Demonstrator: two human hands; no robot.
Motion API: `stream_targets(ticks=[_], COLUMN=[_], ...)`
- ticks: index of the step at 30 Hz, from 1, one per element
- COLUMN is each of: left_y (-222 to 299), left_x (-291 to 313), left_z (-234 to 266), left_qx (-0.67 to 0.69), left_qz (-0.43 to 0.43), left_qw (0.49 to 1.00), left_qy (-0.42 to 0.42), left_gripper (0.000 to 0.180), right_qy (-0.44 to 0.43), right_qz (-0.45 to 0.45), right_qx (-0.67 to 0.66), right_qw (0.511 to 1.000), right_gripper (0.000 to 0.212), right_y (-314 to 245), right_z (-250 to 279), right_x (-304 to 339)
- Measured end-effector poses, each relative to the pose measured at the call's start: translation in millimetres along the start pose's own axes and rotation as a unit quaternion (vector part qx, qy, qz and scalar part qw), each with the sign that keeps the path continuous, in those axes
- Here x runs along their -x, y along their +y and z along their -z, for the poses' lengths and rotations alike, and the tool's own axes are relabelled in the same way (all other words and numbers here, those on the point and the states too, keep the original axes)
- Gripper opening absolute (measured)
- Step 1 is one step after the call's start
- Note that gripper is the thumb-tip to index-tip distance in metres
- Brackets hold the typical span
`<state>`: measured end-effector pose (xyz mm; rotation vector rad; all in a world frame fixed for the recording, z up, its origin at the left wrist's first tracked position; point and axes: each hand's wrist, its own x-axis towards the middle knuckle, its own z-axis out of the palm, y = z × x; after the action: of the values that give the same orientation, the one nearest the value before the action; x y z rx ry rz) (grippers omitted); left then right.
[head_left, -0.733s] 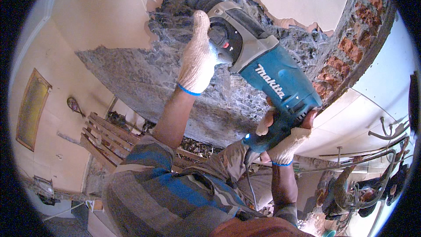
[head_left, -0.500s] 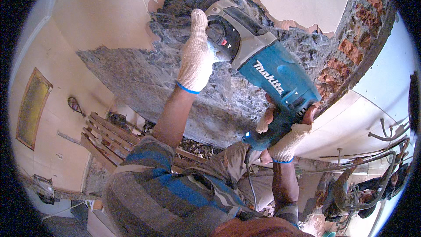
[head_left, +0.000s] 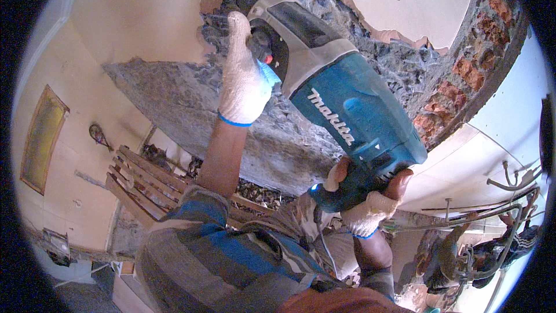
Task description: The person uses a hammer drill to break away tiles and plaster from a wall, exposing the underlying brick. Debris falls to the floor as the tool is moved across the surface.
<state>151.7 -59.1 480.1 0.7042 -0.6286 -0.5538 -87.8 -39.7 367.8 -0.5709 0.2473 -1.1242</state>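
Closed round the drill, the right hand and left hand have shifted it leftward along the chipped wall (its tip is hidden), apparently bringing work nearer the remaining plaster.

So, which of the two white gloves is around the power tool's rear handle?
The one on the right grip, wrapped around the rear handle; the one on the left grip sits farther forward, by the grey housing.
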Motion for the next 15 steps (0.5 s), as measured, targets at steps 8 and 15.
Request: stream_targets(ticks=[8,15], left_y=[5.8,11.4], left_x=[-3.5,2.3], left_z=[14.8,16.3], left_qx=[0.099,0.089], left_qz=[0.013,0.014], left_qw=[0.989,0.991], left_qy=[-0.106,-0.101], left_gripper=[0.060,0.071], right_qy=[-0.038,-0.035], right_qz=[0.012,-0.009], right_qx=[0.082,0.122], right_qw=[0.996,0.992], right_gripper=[0.108,0.113], right_y=[13.2,15.7], right_z=[-0.5,-5.3], right_x=[9.3,20.0])
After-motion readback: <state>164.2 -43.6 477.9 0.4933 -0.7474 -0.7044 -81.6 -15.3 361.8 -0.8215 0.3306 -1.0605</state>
